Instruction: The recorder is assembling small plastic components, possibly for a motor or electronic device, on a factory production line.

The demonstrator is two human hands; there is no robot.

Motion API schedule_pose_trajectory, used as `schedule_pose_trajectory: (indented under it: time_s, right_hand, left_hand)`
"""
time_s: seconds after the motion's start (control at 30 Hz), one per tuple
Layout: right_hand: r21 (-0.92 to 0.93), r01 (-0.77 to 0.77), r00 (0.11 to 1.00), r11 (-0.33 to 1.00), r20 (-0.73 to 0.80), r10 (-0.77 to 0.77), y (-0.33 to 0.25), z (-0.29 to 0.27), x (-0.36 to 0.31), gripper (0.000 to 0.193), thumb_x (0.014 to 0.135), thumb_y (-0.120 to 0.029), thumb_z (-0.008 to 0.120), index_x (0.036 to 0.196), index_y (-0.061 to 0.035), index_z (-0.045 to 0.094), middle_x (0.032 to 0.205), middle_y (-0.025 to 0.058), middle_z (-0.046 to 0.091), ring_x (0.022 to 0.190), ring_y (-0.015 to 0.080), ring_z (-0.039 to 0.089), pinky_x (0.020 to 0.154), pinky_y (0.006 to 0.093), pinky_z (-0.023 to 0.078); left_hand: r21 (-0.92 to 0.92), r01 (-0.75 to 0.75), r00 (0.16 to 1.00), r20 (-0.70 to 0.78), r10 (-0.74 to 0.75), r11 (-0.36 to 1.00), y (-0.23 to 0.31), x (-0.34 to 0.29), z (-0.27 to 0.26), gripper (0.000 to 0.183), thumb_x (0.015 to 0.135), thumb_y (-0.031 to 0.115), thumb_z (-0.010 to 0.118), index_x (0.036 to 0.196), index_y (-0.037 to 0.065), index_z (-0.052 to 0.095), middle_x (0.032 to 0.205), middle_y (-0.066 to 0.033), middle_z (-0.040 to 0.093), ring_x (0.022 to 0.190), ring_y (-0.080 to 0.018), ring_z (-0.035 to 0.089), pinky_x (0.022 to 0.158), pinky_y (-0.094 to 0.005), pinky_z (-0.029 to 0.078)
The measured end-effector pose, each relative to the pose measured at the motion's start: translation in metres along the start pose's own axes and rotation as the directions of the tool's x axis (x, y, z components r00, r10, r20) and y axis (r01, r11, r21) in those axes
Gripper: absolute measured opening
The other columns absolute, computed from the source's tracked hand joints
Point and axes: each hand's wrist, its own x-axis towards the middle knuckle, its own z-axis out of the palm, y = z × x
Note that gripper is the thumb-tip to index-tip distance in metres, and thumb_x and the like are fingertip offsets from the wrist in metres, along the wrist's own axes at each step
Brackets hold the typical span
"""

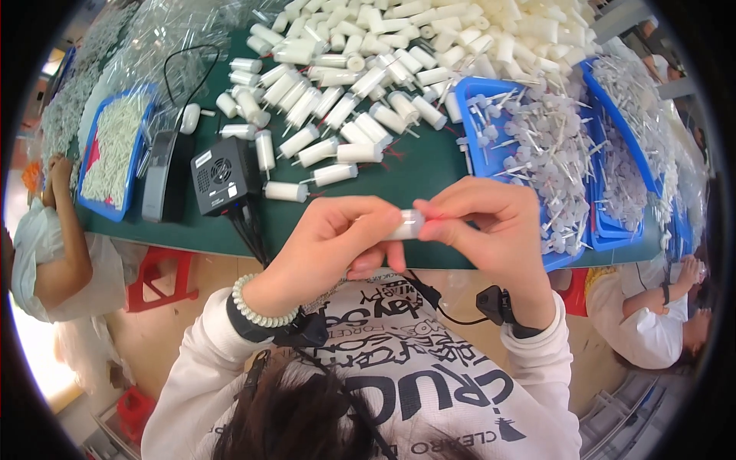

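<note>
Above the table's near edge, my left hand (337,234) is closed around a small white plastic cylinder (405,224), with its pale translucent end facing right. At that end the thumb and fingers of my right hand (494,222) are pinched together. A hint of red shows at those fingertips, but what they hold is hidden. Just beyond my hands lie several similar white cylinders (334,175) with pale end caps, some with thin red wires.
A heap of plain white cylinders (529,34) covers the back of the green table (429,165). Blue trays (477,138) of pale stemmed parts (556,146) stand at right. A black vented box (222,176) and a blue tray (115,211) of small white pieces are at left. People sit on both sides.
</note>
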Motion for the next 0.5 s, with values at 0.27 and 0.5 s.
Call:
schedule_pose_trajectory:
  time_s: [0.27,0.5]
  right_hand:
    - [-0.195,-0.044,0.997,0.980,0.054,0.055,-0.016,-0.026,0.010,0.053,0.074,0.001,0.066,0.125,-0.0042,0.051,0.091,0.0119,0.066,0.078,0.0145,0.064,0.076,0.0272,0.050]
    - [-0.976,-0.136,0.991,0.168,-0.134,0.024,-0.004,-0.128,0.051,0.034,0.067,-0.029,0.073,0.092,-0.0065,0.068,0.082,0.0118,0.065,0.079,0.0268,0.063,0.071,0.0358,0.049]
  left_hand:
    - [0.694,-0.271,0.845,-0.160,0.510,0.667,0.024,0.016,-0.017,0.021,0.088,0.008,0.054,0.107,0.001,0.059,0.081,-0.0027,0.062,0.063,-0.0040,0.048,0.054,-0.0182,0.037]
    - [0.926,0.217,0.727,0.056,0.685,-0.307,0.035,0.034,-0.067,0.047,0.082,0.006,0.056,0.127,0.005,0.045,0.117,-0.0154,0.046,0.099,-0.0280,0.048,0.085,-0.0384,0.039]
